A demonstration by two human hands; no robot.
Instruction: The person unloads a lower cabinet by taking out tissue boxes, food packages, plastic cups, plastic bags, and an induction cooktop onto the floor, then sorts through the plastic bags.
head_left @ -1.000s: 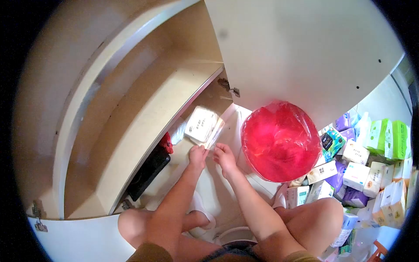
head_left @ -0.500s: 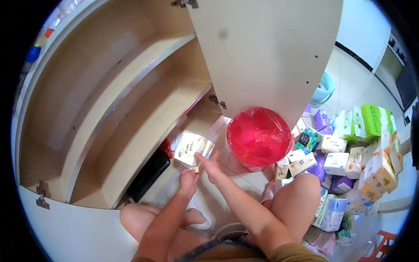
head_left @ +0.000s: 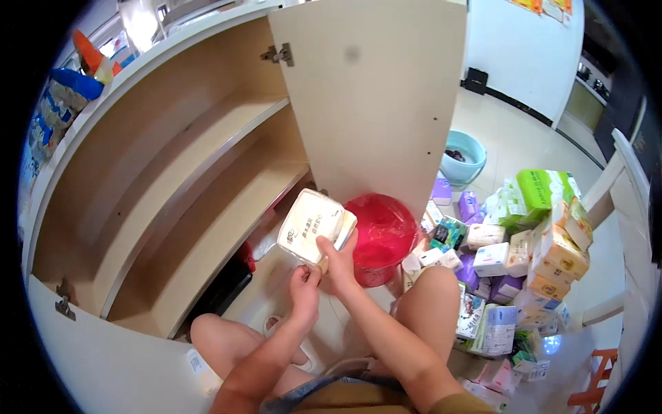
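A white-and-cream pack of tissues (head_left: pixel 309 226) with dark printed characters is held up in front of the cabinet's lower shelf. My right hand (head_left: pixel 340 263) grips its right side, thumb across the printed face. At the lower corner, my left hand (head_left: pixel 305 286) is closed with the fingertips pinched against the wrapper. Just behind my right hand stands a red bin (head_left: pixel 383 238) lined with a clear plastic bag.
The open cabinet (head_left: pixel 207 152) has bare shelves, and its door (head_left: pixel 372 96) swings out above the bin. Many tissue packs (head_left: pixel 491 259) are heaped on the floor at right, beside a light blue bucket (head_left: pixel 465 155). A dark object (head_left: pixel 224 293) lies under the bottom shelf.
The view has tilted up and turned right. Both hands have raised the tissue pack, which now looks larger and overlaps the bin's left edge.
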